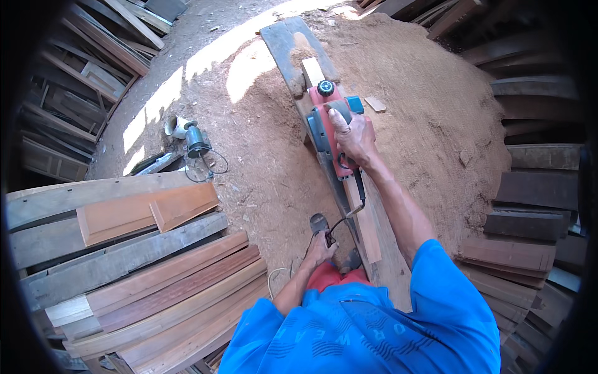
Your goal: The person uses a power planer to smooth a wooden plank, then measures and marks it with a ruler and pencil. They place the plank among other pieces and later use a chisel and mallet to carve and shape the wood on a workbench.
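The right hand [357,134] is wrapped around the handle of a red electric planer [321,128], which sits on a pale wooden strip [370,234] atop the worn bench plank [289,50] (dusted with shavings at its far end). Left of the bench plank's near part, the left hand [320,246] has its fingers curled around the dark cord [355,214].

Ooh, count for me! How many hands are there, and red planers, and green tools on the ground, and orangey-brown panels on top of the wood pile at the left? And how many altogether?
Hands: 2 (left hand, right hand)
Red planer: 1
Green tool: 1
Orangey-brown panels: 2
Total: 6
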{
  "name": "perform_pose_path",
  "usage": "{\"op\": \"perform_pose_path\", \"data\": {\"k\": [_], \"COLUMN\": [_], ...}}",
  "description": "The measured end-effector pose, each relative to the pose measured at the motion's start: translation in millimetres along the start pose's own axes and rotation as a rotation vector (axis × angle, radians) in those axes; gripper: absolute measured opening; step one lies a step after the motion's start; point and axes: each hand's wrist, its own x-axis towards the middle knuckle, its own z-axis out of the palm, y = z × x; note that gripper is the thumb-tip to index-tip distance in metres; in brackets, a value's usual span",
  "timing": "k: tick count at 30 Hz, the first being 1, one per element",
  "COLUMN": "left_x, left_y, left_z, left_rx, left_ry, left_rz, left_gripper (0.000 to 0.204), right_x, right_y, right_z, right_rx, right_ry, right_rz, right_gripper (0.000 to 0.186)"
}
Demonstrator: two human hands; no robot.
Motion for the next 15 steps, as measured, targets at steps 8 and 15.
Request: {"op": "perform_pose_path", "data": {"k": [8, 15], "left_x": [1, -14], "left_y": [97, 197], "left_z": [-10, -55], "left_rx": [-0.414, 0.027], "left_ry": [0.048, -0.079], "left_rz": [0.141, 0.054], "left_gripper": [0.096, 0.108], "right_x": [50, 105], "right_y": [-14, -28], "right_z": [9, 17], "right_rx": [-0.064, -0.087], "right_ry": [-0.022, -0.033], "right_rz": [0.029, 0.035], "right_gripper": [0.074, 0.078]}}
